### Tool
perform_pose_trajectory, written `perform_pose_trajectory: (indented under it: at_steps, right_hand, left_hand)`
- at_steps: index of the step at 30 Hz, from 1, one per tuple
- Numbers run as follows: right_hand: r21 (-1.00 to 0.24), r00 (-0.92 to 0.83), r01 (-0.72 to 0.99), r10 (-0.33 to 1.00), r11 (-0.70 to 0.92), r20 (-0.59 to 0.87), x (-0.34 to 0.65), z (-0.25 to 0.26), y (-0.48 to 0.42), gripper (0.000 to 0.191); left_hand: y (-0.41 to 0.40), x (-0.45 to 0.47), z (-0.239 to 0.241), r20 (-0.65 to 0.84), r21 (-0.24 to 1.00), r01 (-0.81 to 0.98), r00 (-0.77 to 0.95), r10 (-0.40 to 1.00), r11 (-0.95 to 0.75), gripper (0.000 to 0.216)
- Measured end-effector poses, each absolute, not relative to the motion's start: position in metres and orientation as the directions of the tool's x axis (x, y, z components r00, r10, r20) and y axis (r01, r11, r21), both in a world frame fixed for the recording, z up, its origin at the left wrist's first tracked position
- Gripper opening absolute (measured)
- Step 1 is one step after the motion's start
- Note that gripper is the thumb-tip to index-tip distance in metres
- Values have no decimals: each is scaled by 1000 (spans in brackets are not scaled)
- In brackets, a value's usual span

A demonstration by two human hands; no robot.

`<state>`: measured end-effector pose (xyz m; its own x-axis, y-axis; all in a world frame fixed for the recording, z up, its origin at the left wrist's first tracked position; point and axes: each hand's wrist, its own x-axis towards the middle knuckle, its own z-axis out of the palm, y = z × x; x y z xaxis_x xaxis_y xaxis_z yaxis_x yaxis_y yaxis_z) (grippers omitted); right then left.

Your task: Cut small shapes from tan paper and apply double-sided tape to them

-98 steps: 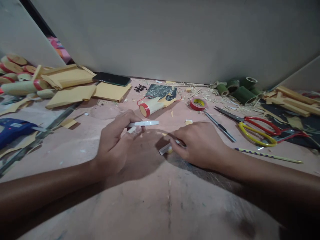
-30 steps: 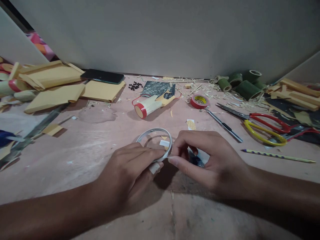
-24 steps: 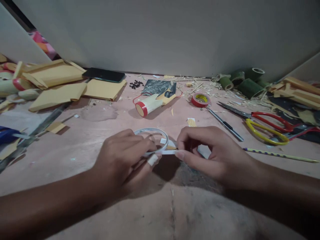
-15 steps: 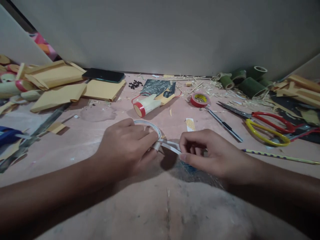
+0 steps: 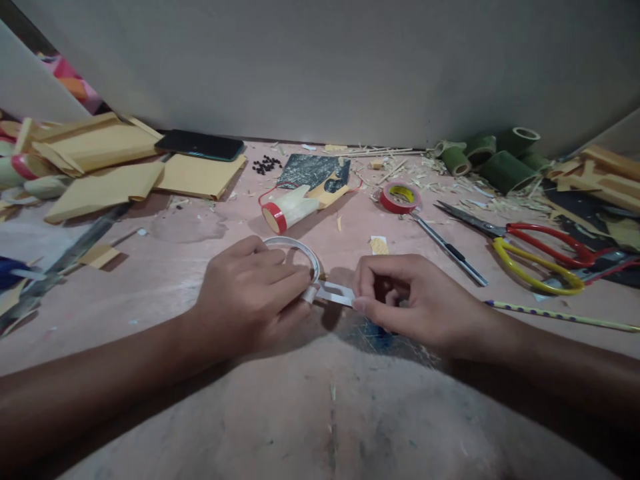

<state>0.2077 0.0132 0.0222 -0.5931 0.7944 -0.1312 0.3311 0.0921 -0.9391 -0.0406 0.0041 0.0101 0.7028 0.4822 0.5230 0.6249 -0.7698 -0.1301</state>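
Observation:
My left hand [image 5: 255,287] is closed on a thin roll of white tape [image 5: 300,248], its ring showing beyond the fingers. From the roll a short white strip [image 5: 334,295] runs across to my right hand [image 5: 410,293], which pinches its end between thumb and forefinger. A dark gap shows within the strip. Behind my right hand lies a small white and yellow patterned paper piece [image 5: 379,245]. Just beyond the tape roll, a short bamboo tube with a red band [image 5: 287,212] rests on the table.
On the right lie a red tape roll [image 5: 395,198], a craft knife [image 5: 450,250], scissors with red and yellow handles [image 5: 540,250] and a patterned stick [image 5: 555,313]. Green bamboo tubes [image 5: 505,173] stand among shavings. Brown paper packets [image 5: 200,175] and a phone [image 5: 200,145] are at left.
My right hand has shifted slightly left, towards the roll, and the strip between my hands looks shorter. The camera view has moved slightly. Both hands keep their hold.

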Motion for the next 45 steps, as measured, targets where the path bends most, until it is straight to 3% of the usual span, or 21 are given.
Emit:
perform_pose_trajectory:
  at_steps: [4, 12, 35, 45]
  right_hand:
    - [-937, -540, 340, 833, 86, -119, 209, 17, 11, 17]
    - [-801, -549, 522, 834, 293, -53, 203, 14, 11, 15]
    - [-765, -496, 596, 861, 244, -112, 197, 14, 13, 13]
    - [-732, -527, 623, 839, 275, -134, 196, 15, 14, 12]
  left_hand:
    - [5, -39, 10, 527, -130, 634, 695, 488, -762, 14]
    - [4, -35, 12, 502, -217, 641, 720, 479, -737, 14]
    - [4, -39, 9, 422, -250, 634, 751, 507, -732, 15]
    - [7, -36, 12, 460, -182, 671, 704, 541, -719, 14]
